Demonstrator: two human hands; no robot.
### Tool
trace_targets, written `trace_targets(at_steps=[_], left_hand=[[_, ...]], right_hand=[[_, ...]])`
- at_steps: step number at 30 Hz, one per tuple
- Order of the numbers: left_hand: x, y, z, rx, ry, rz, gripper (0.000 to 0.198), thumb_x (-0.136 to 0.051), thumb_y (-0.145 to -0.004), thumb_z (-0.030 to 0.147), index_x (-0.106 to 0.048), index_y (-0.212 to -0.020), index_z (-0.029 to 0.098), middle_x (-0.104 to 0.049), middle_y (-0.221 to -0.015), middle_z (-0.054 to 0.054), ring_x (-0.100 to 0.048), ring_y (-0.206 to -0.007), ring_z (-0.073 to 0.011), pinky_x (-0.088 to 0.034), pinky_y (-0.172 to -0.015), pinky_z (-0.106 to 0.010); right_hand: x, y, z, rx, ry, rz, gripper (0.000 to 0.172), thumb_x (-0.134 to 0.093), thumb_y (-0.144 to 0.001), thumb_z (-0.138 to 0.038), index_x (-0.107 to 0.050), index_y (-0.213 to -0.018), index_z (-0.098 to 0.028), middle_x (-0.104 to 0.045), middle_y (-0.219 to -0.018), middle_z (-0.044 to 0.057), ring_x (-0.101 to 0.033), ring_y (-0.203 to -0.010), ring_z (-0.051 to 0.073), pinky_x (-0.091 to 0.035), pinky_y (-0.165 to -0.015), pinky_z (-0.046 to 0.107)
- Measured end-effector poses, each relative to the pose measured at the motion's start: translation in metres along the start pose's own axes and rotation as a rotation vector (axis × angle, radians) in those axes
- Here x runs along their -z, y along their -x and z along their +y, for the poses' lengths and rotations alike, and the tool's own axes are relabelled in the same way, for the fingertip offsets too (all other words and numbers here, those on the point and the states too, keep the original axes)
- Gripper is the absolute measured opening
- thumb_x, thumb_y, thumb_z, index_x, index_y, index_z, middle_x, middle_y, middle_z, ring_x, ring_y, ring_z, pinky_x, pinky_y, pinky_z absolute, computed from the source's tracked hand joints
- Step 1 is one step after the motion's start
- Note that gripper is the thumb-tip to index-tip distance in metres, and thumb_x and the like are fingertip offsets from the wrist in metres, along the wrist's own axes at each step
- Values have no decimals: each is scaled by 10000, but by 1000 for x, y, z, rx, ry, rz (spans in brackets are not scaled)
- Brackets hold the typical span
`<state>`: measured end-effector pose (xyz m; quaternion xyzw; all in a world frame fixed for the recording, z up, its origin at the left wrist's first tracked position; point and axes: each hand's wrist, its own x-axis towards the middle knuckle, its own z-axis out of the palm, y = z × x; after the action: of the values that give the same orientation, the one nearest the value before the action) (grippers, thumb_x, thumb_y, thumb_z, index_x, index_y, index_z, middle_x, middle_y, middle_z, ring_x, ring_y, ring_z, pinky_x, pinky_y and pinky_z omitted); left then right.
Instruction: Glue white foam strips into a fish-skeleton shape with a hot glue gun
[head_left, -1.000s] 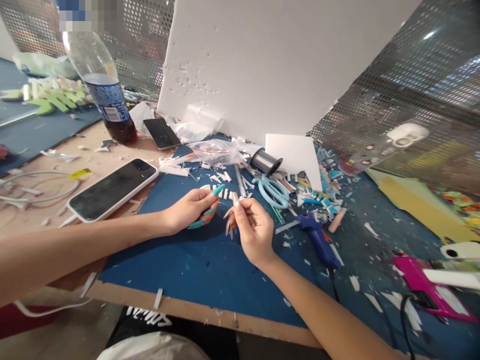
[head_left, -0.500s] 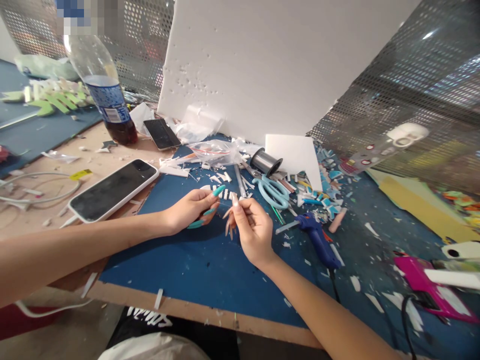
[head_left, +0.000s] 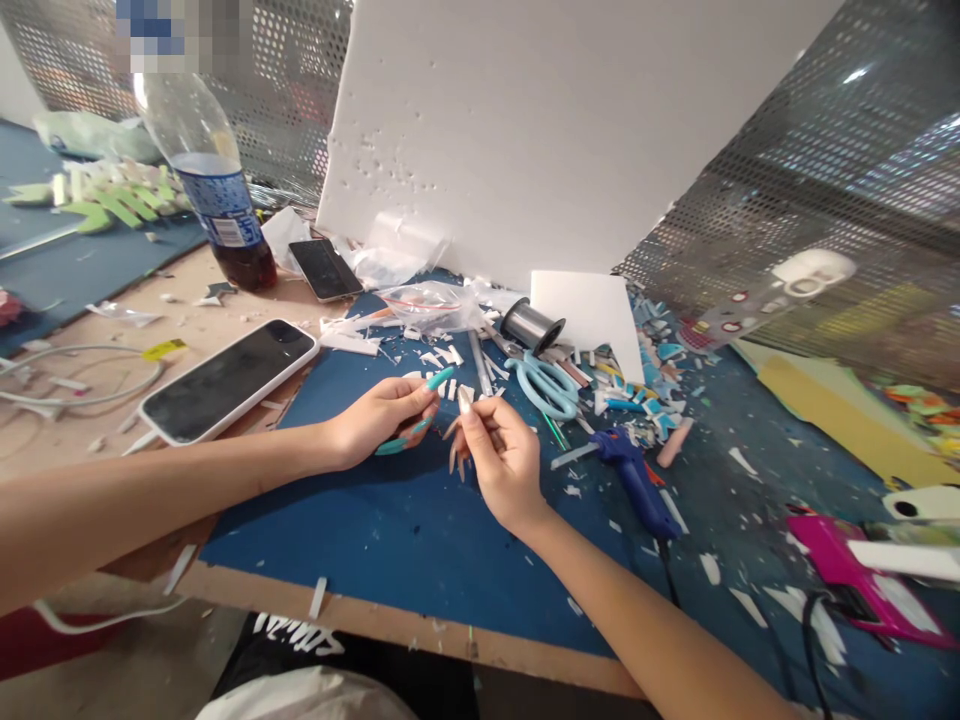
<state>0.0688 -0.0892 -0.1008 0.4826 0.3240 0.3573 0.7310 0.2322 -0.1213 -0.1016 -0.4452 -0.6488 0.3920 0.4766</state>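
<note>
Over the blue mat [head_left: 420,550] my two hands face each other, a short gap between them. My left hand [head_left: 382,420], with long teal nails, is closed in a pinch; whatever it holds is too fine to make out. Thumb and forefinger of my right hand [head_left: 501,455] are pressed together, and a small pale tip there may be a nail or a scrap. Small white foam pieces [head_left: 459,390] lie just behind the fingers. A grey spool of thin line [head_left: 531,325] and light blue scissors [head_left: 546,386] rest beyond my right hand.
A blue glue gun [head_left: 637,485] lies right of my right hand, its cord trailing forward. Further right is a magenta tool [head_left: 862,575]. On the left are a white-cased phone [head_left: 229,380], a darker phone [head_left: 325,268] and a cola bottle [head_left: 221,215]. A white foam board [head_left: 525,130] stands behind.
My right hand has shifted slightly left and its fingers have turned a little. My left hand stays nearly where it was, still pinched.
</note>
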Motion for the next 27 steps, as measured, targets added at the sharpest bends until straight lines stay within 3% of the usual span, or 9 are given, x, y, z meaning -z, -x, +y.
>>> trace_targets(at_steps=[11,16,22,27], left_hand=[[1,-1,-1,-66,-68,6,449,-503,-821,534,-397,-586,166,-338,-412,77,-309,-363,-40,-225,-372,-179],[0,1,-1,-79,-141,15,499,-395,-838,606,-419,-616,160,-375,-429,58,-338,-382,-50,-221,-376,-181],[-3,4,-1,-115,-352,70,454,-437,-845,554,-408,-611,166,-365,-453,69,-310,-399,-43,-250,-405,-180],[-5,7,1,-250,-578,129,421,-403,-878,499,-408,-617,169,-408,-487,55,-343,-443,-54,-272,-441,-181]], right_hand=[[-2,-5,2,-92,-49,-61,239,-512,-883,-371,-496,-719,-197,-516,-529,-49,-515,-437,92,-430,-446,210],[-2,-6,4,-103,-66,-78,263,-505,-883,-392,-479,-706,-199,-513,-537,-49,-510,-441,93,-425,-452,214],[-1,-6,6,-104,-77,-114,264,-458,-904,-409,-492,-745,-200,-520,-572,-35,-493,-483,101,-406,-473,223],[0,-7,2,-76,-95,-166,270,-456,-903,-406,-517,-743,-196,-465,-545,-45,-452,-462,91,-378,-454,216]])
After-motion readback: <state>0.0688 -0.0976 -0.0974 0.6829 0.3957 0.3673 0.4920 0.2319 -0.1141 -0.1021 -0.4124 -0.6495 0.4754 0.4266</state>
